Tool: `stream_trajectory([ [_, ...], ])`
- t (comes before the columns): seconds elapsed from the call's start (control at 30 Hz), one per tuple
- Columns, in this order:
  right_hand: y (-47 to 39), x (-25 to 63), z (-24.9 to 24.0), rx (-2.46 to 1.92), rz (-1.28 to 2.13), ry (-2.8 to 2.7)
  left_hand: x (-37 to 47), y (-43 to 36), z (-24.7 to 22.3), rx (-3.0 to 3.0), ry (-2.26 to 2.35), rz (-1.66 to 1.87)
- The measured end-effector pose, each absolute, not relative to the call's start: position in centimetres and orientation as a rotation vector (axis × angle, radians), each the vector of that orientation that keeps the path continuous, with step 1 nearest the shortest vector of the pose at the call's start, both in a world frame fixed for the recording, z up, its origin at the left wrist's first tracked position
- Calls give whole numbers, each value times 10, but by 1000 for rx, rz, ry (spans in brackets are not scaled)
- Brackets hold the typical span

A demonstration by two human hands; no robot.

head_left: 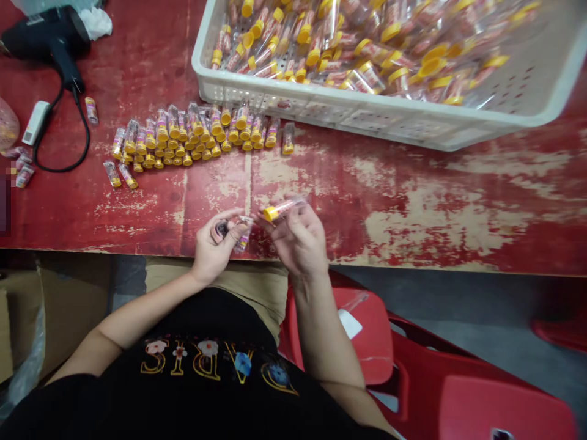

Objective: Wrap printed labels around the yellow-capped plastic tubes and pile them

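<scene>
Near the front edge of the red table, my right hand (302, 241) is closed on a small clear tube with a yellow cap (282, 209), its capped end tilted down to the left. Just left of it, my left hand (217, 244) pinches a small printed plastic wrapper (243, 239) between thumb and fingers. Something dark, too blurred to name, sits in the curl of that hand. Beyond the hands, a cluster of wrapped tubes with yellow caps (183, 137) lies in stacked rows on the table.
A white perforated crate (330, 110) full of yellow-capped tubes stands at the back right. At the back left lies a black heat gun (50, 40) with its looped cable. Beside the cable are a white box (35, 122) and loose tubes. Red chairs (367, 342) stand below the table edge.
</scene>
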State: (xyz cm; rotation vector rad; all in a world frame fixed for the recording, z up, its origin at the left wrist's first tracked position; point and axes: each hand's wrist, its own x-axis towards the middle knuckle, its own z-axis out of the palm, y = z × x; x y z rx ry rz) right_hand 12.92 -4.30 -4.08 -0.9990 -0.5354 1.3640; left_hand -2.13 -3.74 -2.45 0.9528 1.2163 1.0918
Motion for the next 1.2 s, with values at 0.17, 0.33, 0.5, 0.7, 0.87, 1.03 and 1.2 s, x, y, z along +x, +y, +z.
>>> stream_trajectory([
  [0.17,-58,132,-33,-1086,1480,-843,-22,-22,-30,474,1248,1191],
  [0.33,-74,120,-40,-1321,1116,-1215,-28,-10,-20,73,1217,1068],
  [0.5,-78,115,-48,-1401,958,-1220,-33,-7,-10,-62,1202,979],
  [0.7,-77,117,-40,-1374,805,-1379,-33,-7,-2,-95,1129,926],
  [0.87,-79,118,-39,-1332,833,-1307,-33,-8,-2,-64,1129,930],
  [1.03,-82,119,-39,-1275,918,-1272,-31,-9,-8,-86,1165,954],
  [1.2,-81,120,-42,-1278,871,-1281,-30,-14,-7,-118,1193,898],
])
